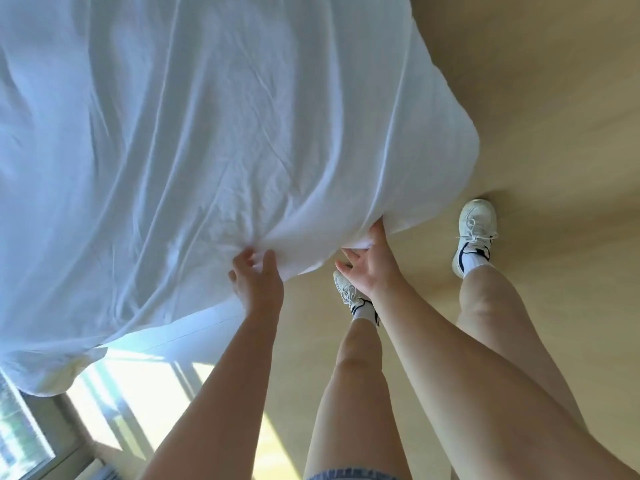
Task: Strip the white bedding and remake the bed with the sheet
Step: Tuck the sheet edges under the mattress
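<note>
Your sheet (207, 133) is plain white with no print, shading to pale blue in its folds and toward its left side. The floor (519, 98) is a light tan wood tone, broken near the window by bright yellow-white patches of sun. Your right sneaker (476, 230) and left sneaker (348, 289) are white with dark navy panels. The right sock (476, 263) is white; the left sock (363, 311) is white with dark stripes. Your shorts (353, 475) are faded blue denim. The window frame (74, 434) is grey-brown.
</note>
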Motion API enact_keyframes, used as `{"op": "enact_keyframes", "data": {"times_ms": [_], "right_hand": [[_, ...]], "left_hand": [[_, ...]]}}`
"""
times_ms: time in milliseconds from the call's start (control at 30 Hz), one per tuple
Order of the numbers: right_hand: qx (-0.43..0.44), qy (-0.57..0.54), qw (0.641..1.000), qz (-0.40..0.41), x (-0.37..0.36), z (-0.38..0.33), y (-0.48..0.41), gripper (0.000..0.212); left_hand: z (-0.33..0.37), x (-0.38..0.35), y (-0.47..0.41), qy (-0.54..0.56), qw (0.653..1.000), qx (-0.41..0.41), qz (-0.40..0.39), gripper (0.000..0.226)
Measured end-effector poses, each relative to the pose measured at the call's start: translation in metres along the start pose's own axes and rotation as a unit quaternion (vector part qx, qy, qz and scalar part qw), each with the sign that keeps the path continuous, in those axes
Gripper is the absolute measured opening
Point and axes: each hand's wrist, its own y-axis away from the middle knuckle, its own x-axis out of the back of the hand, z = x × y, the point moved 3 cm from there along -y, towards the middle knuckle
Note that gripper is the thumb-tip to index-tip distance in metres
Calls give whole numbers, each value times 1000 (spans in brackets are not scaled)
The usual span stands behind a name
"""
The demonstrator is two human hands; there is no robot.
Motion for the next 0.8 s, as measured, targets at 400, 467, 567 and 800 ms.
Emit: {"op": "enact_keyframes", "data": {"times_ms": [400, 467, 567, 800], "right_hand": [[242, 25, 970, 15, -66, 56, 57, 25], [262, 45, 962, 68, -39, 42, 65, 24], [220, 69, 964, 133, -12, 29, 54, 17], [104, 258, 944, 176, -18, 83, 30, 18]], "left_hand": [[-33, 34, -42, 678, 660, 234, -223, 67], [-27, 41, -46, 701, 648, 193, -226, 51], [-58, 31, -25, 700, 649, 212, -208, 38], [-132, -24, 17, 521, 722, 427, -156, 20]]}}
